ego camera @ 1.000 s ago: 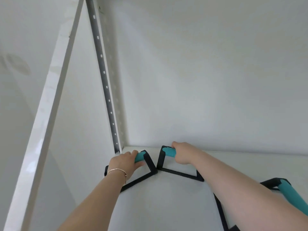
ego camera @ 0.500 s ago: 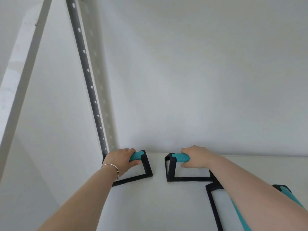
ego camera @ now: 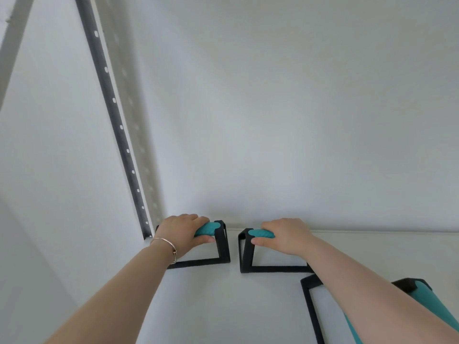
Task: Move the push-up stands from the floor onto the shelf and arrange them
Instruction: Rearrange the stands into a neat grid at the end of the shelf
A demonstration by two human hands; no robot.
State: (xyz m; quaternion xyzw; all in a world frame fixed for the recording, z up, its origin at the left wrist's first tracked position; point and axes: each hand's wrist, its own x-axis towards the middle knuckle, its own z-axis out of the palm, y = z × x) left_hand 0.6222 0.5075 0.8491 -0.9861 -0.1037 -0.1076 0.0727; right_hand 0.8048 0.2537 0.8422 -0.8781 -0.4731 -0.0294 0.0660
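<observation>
Your two stands at twelve o'clock have black frames and textured teal grips. At five o'clock, a third stand repeats black and teal. The shelf is plain white; its upright rail is dark grey, dotted with holes.

Thin bangle, bare forearms

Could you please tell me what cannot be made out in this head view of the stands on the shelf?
- Third push-up stand: cut by the bottom edge, crossed by the right forearm.
- Teal grips: mostly covered by the left hand and right hand.
- Floor: out of frame.
</observation>
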